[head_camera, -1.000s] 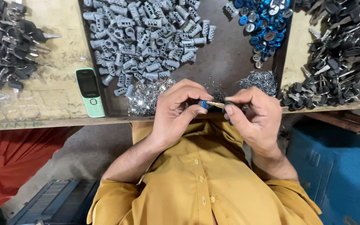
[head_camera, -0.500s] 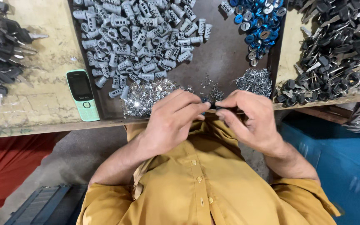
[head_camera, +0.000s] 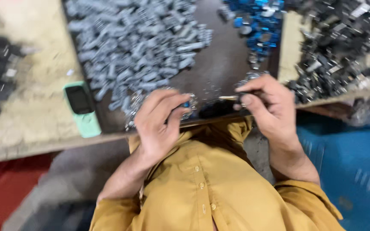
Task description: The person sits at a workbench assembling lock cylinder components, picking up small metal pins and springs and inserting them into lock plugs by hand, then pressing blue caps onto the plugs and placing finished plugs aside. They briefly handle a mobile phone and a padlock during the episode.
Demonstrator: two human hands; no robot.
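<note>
I look down on a dark tray (head_camera: pixel 219 72) on the workbench. It holds a big heap of grey plastic parts (head_camera: pixel 138 42), a smaller heap of blue caps (head_camera: pixel 258 21) at its far right corner, and a scatter of small shiny metal pieces (head_camera: pixel 150 102) along its near edge. A green phone (head_camera: pixel 81 109) lies just left of the tray, and dark parts (head_camera: pixel 335 51) are piled to the right. My right hand (head_camera: pixel 266 111) pinches a thin pale metal pin (head_camera: pixel 228 98) between thumb and forefinger — it points left, level, over the tray's near edge. My left hand (head_camera: pixel 161 124) has its fingers curled around a small blue piece (head_camera: pixel 186 104), mostly hidden. The picture is blurred.
</note>
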